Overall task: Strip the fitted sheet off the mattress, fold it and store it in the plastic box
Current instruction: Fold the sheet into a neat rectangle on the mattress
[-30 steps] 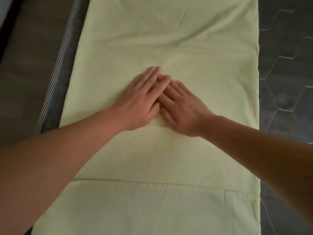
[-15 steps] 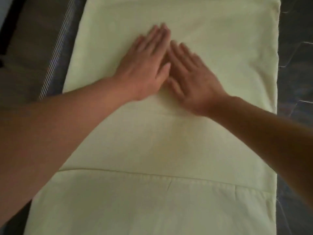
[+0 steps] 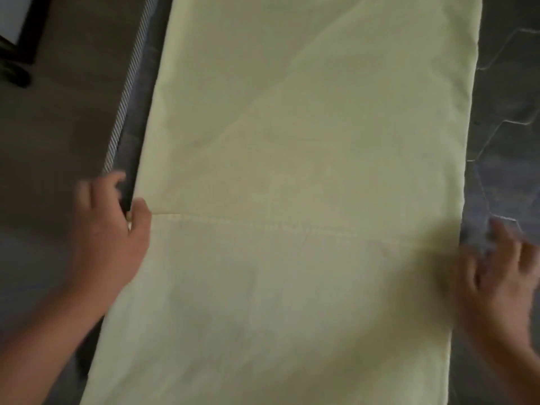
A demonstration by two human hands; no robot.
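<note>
Both hands sit wide apart, one at each long edge of the folded fitted sheet (image 3: 292,171).

Left hand (image 3: 108,229) is at the sheet's left edge, its thumb (image 3: 141,214) touching the cloth where a stitched seam (image 3: 263,226) crosses it. The fingers are curled over the dark mattress (image 3: 511,83) just beside that edge, and I cannot tell whether it pinches the cloth. Right hand (image 3: 502,282) is blurred, with fingers spread and loose, holding nothing, just beside the sheet's right edge over the bare mattress. The pale yellow-green sheet lies flat as a long strip down the mattress top, from the near edge to the far one. Striped piping (image 3: 125,95) marks the mattress's left edge, with brown floor (image 3: 58,127) beyond it.
</note>
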